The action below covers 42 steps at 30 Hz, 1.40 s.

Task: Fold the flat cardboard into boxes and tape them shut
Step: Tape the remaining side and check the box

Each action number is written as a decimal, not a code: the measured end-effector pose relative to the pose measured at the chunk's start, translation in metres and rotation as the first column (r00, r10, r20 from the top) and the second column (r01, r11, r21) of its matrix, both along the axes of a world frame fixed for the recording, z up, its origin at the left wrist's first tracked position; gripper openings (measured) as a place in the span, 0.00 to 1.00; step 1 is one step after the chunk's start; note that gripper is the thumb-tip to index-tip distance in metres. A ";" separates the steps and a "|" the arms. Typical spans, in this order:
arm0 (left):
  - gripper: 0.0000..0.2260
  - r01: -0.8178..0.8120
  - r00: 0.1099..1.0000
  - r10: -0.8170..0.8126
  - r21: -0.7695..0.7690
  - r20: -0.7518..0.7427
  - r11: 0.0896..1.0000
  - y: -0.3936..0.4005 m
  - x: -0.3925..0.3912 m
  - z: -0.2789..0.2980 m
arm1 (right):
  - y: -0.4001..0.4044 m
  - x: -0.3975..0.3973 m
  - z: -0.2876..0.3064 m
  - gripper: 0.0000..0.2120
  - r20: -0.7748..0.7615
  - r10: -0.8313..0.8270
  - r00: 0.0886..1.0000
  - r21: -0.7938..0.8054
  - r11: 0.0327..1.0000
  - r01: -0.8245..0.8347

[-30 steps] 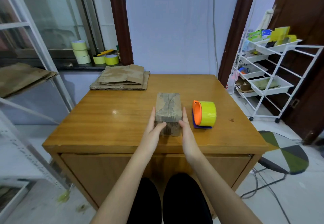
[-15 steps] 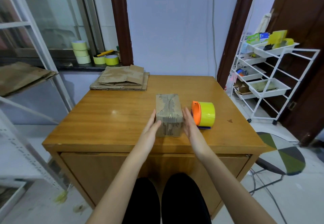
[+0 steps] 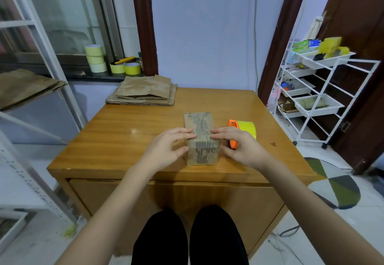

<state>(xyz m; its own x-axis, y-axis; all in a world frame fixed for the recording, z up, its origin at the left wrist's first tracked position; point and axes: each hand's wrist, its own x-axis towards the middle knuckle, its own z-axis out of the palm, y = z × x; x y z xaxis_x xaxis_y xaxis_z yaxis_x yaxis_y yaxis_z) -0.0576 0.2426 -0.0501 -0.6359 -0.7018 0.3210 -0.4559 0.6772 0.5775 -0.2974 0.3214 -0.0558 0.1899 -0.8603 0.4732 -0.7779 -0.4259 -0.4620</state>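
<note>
From the head camera I look down at a small folded cardboard box [image 3: 201,140] standing on a wooden counter [image 3: 116,140], near the counter's front edge and about midway across it. My left hand [image 3: 166,148] and right hand [image 3: 241,146] flank the box, fingers laid nearly straight across its top from either side, thumbs against its side walls; I cannot tell how hard they press. The hands cover both side walls and part of the top. The box is worn brown card with a strip of clear tape running along the top and down the front face; the print beneath is too smeared to read. Just beside the box on the right sits a tape dispenser [image 3: 245,129], orange with a yellow-green roll, partly hidden behind my right hand. A stack of flat cardboard [image 3: 143,92] lies at the far left corner, well apart from the box. Bare counter stretches left of the box and behind it. A white wire rack [image 3: 324,90] stands off the counter's right edge.
</note>
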 end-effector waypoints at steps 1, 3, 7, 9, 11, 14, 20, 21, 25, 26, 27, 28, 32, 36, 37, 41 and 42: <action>0.18 -0.002 1.000 0.002 -0.004 0.001 1.000 0.000 -0.001 0.001 | 0.000 -0.001 0.000 0.19 -0.005 0.007 1.000 -0.006 1.000 -0.007; 0.18 -0.013 1.000 0.013 -0.009 -0.002 1.000 0.000 -0.002 0.001 | -0.001 -0.001 0.000 0.19 0.000 0.017 1.000 -0.019 1.000 -0.017; 0.17 -0.032 0.999 0.032 -0.003 -0.028 0.999 0.001 -0.003 0.001 | -0.002 -0.001 0.000 0.19 0.027 0.018 0.999 -0.015 1.000 -0.018; 0.16 -0.032 0.999 0.032 0.001 -0.029 0.999 0.001 -0.003 0.002 | -0.003 -0.002 0.001 0.18 0.031 0.026 0.999 0.005 1.000 -0.026; 0.16 -0.038 0.999 0.038 0.002 -0.031 0.999 0.001 -0.003 0.002 | -0.004 -0.002 0.001 0.16 0.018 0.026 0.999 -0.021 0.999 -0.026; 0.14 -0.055 0.996 0.054 0.000 -0.069 0.999 0.001 -0.005 0.001 | -0.007 0.001 -0.001 0.14 0.017 0.015 1.000 -0.081 0.997 -0.014; 0.10 -0.063 0.988 0.063 0.006 -0.142 0.998 -0.002 -0.008 0.000 | -0.016 0.007 0.004 0.08 0.070 -0.048 0.996 -0.047 0.998 0.051; 0.09 -0.059 0.988 0.059 0.003 -0.141 0.998 -0.003 -0.008 -0.001 | -0.016 0.007 0.004 0.07 0.076 -0.051 0.996 -0.042 0.998 0.054; 0.09 -0.040 0.988 0.039 -0.004 -0.147 0.999 -0.002 -0.005 -0.005 | -0.013 0.007 -0.003 0.09 0.088 -0.025 0.996 -0.082 0.996 0.032; 0.10 -0.037 0.988 0.036 -0.005 -0.148 0.999 -0.002 -0.004 -0.006 | -0.012 0.006 -0.005 0.11 0.076 -0.016 0.997 -0.090 0.996 0.022; 0.10 -0.039 0.989 0.037 -0.010 -0.144 0.999 -0.001 -0.004 -0.005 | -0.012 0.006 -0.007 0.13 0.056 -0.010 0.998 -0.099 0.995 0.016; 0.10 -0.045 0.990 0.042 -0.018 -0.135 0.999 0.000 -0.005 -0.005 | -0.012 0.006 -0.008 0.14 0.037 -0.009 0.999 -0.109 0.994 0.013; 0.12 -0.064 0.992 0.058 -0.053 -0.109 0.997 0.000 -0.006 -0.005 | -0.012 0.007 -0.011 0.13 0.172 -0.003 0.985 -0.081 0.997 0.017; 0.14 -0.058 0.996 0.053 -0.071 -0.070 0.996 0.000 -0.004 -0.004 | -0.012 0.005 -0.012 0.11 0.216 0.005 0.976 -0.062 0.998 0.009; 0.15 -0.063 0.997 0.059 -0.078 -0.056 0.995 0.000 -0.005 -0.002 | -0.012 0.006 -0.012 0.11 0.188 -0.001 0.982 -0.069 0.997 0.014; 0.15 -0.078 0.995 0.070 -0.099 -0.078 0.992 -0.002 -0.007 -0.006 | -0.013 0.011 -0.015 0.13 0.060 -0.018 0.998 -0.170 0.985 0.028; 0.15 -0.074 0.992 0.064 -0.094 -0.111 0.993 -0.002 -0.007 -0.010 | -0.013 0.011 -0.016 0.12 0.042 -0.022 0.999 -0.185 0.982 0.029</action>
